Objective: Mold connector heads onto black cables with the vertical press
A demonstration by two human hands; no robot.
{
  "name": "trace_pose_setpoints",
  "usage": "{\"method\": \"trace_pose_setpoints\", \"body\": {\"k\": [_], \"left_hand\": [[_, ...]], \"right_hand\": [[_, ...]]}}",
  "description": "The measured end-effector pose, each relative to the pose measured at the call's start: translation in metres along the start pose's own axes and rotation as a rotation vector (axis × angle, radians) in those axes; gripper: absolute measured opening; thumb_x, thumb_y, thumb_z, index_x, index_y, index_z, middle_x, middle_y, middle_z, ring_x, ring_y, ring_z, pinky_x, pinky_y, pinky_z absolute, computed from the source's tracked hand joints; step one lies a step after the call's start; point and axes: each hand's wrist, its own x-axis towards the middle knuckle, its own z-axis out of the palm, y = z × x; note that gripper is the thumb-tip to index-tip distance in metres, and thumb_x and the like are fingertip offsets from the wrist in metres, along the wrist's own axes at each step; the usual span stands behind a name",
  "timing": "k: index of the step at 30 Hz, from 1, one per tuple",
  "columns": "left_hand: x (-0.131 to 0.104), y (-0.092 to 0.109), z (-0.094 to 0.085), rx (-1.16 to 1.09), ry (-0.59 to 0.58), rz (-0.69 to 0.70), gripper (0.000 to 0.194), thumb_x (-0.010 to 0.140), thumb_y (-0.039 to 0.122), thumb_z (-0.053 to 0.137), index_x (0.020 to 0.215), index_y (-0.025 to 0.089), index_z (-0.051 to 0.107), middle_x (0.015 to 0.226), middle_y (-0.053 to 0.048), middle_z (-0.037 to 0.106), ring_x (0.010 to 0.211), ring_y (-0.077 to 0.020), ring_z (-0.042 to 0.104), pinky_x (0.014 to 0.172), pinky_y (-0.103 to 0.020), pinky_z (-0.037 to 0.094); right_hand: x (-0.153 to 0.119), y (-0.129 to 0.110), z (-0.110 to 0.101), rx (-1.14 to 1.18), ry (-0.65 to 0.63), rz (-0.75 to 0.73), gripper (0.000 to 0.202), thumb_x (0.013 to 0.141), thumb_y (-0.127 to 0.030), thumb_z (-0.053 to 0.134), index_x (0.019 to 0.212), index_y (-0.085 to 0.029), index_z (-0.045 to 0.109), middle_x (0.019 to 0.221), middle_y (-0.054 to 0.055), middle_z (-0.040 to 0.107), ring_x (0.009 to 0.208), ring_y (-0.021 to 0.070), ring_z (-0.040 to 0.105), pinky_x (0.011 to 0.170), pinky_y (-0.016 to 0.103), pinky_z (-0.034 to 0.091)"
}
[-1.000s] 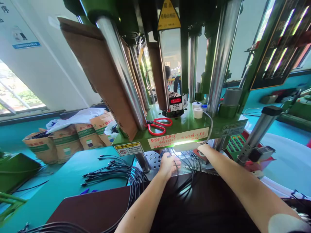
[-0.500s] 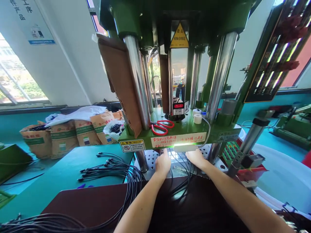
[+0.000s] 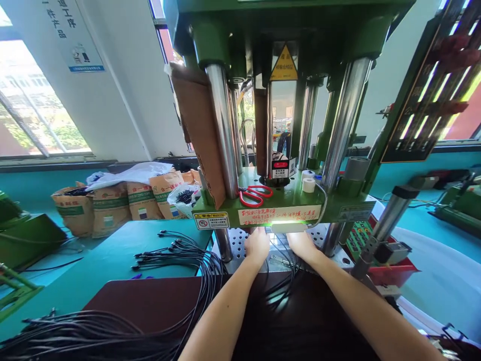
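Teal counter [image 3: 112, 260] runs out to my left, and a green press [image 3: 285, 200] with chrome columns rises straight ahead of me. Both my arms reach forward under its green platen, over a perforated metal plate [image 3: 236, 243]. My left hand [image 3: 257, 245] lies palm down on that plate, fingers stretched forward into the lit gap; my right hand [image 3: 301, 245] lies just beside it, under a small lamp [image 3: 288, 227]. Thin black cables [image 3: 280, 260] run between and beneath both hands and trail back over a dark mat [image 3: 150, 306] toward me. Whether either grip is clenched on a cable I cannot tell, since the fingertips are hidden under the platen's edge. On top of the platen lie red scissors [image 3: 255, 195] and two rolls of white tape [image 3: 308, 184]. More black cables [image 3: 176, 250] fan across the counter to my left, well apart from my hands, and brown paper sacks [image 3: 112, 208] stand against the far wall
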Motion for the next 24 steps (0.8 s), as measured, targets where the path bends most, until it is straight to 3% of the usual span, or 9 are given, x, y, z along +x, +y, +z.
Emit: {"method": "trace_pose_setpoints", "body": {"k": [2,5,12,15,20,24], "left_hand": [[-0.003,0.007,0.002,0.0,-0.003,0.007,0.035,0.083,0.032,0.037,0.11,0.015,0.052,0.102,-0.015,0.062,0.094,-0.0266,0.059,0.076,-0.036,0.045],[-0.003,0.011,0.007,0.008,-0.028,-0.001,0.032,0.082,0.022,0.037,0.107,0.012,0.054,0.088,-0.015,0.066,0.086,-0.026,0.062,0.073,-0.036,0.046],[0.006,0.008,0.008,0.001,-0.026,0.039,0.03,0.079,0.01,0.036,0.098,0.008,0.059,0.086,-0.017,0.065,0.086,-0.0255,0.061,0.075,-0.035,0.046],[0.007,0.013,0.004,-0.008,0.015,0.063,0.032,0.081,0.012,0.034,0.099,0.009,0.06,0.091,-0.017,0.064,0.093,-0.0259,0.058,0.076,-0.036,0.045],[0.002,0.027,0.006,-0.031,0.079,0.131,0.034,0.085,0.029,0.036,0.101,0.014,0.061,0.1,-0.016,0.061,0.101,-0.0271,0.052,0.078,-0.036,0.045],[0.001,0.029,0.012,-0.038,0.062,0.154,0.029,0.081,0.017,0.038,0.095,0.011,0.064,0.087,-0.017,0.063,0.091,-0.0255,0.056,0.077,-0.036,0.044]], "right_hand": [[-0.004,-0.003,-0.002,-0.011,0.009,-0.022,0.02,0.09,-0.02,0.043,0.1,-0.012,0.058,0.093,0.007,0.063,0.083,0.0172,0.06,0.074,0.035,0.048],[-0.002,-0.006,-0.002,-0.017,0.03,-0.042,0.018,0.089,-0.017,0.044,0.098,-0.011,0.058,0.095,0.008,0.062,0.086,0.0178,0.059,0.076,0.036,0.047],[0.011,-0.013,0.007,0.009,0.092,-0.048,0.017,0.086,-0.014,0.047,0.099,-0.011,0.058,0.104,0.008,0.059,0.093,0.0176,0.056,0.083,0.037,0.043],[0.013,-0.014,0.007,0.027,0.101,-0.056,0.017,0.086,-0.014,0.046,0.098,-0.011,0.058,0.102,0.008,0.06,0.09,0.0175,0.056,0.081,0.037,0.044],[0.01,-0.006,0.005,0.063,0.126,-0.137,0.026,0.086,-0.011,0.037,0.095,-0.013,0.061,0.097,0.01,0.063,0.089,0.0191,0.057,0.08,0.032,0.043],[0.006,-0.007,0.007,0.076,0.139,-0.221,0.024,0.084,-0.014,0.04,0.093,-0.013,0.062,0.092,0.011,0.065,0.087,0.0206,0.058,0.08,0.031,0.042]]}}
